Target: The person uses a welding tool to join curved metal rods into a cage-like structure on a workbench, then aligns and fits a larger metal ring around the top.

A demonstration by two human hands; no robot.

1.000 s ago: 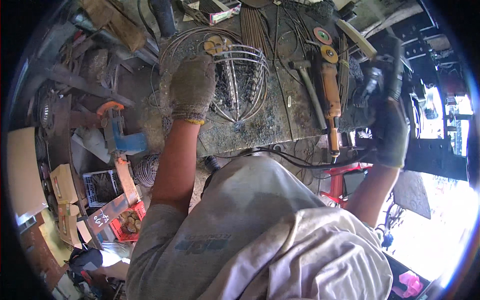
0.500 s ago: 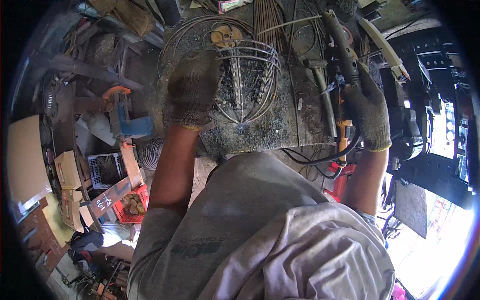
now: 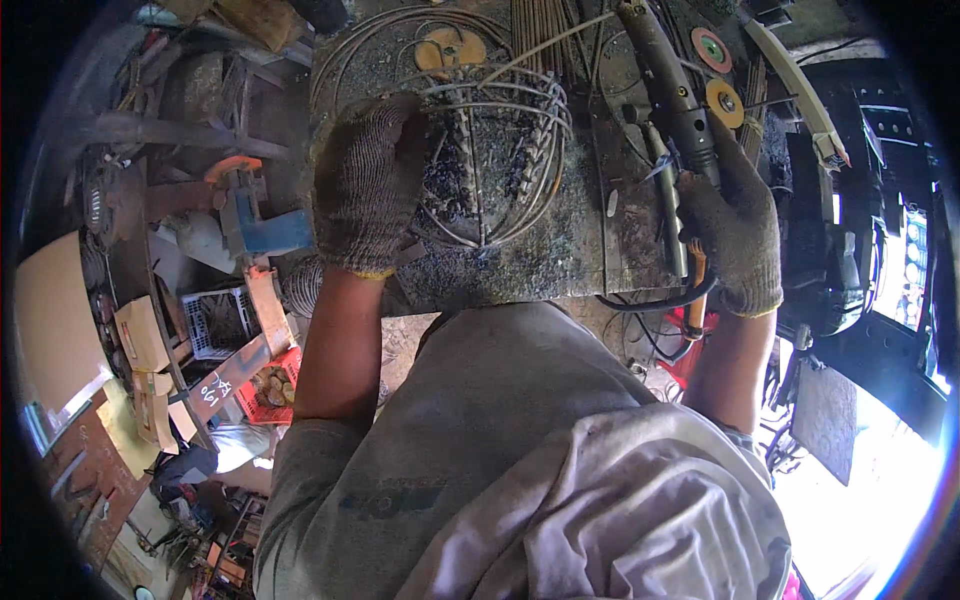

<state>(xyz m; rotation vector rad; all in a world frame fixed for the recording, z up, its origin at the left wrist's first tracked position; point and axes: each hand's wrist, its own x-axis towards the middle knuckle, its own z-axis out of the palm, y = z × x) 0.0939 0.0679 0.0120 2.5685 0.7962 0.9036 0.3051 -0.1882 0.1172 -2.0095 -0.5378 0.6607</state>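
Note:
A round frame of bent metal rods (image 3: 481, 215) lies on the dark, gritty worktable (image 3: 520, 280). My gloved left hand (image 3: 368, 190) is closed at the frame's left side; its fingertips are partly hidden. In my gloved right hand (image 3: 735, 225) is a dark, tube-shaped welding electrode holder (image 3: 670, 80). A thin electrode (image 3: 550, 48) sticks out leftward from its jaw, with its tip close to the frame's upper rim; whether they touch I cannot tell. Left of my right hand lies a hammer (image 3: 667, 205) with a metal handle.
Behind the frame are a round wooden-coloured disc (image 3: 450, 50), coiled wire and a bundle of rods (image 3: 540, 35). Grinding discs (image 3: 724, 103) lie at the right. An orange handle (image 3: 696, 290) and black cable (image 3: 650, 303) hang by the table edge. A blue clamp (image 3: 265, 230) stands left.
The electrode tip has moved left and nearer to the frame's upper rim, with the holder tilting along. The whole view has shifted slightly, showing more discs at right. My left hand stays at the frame.

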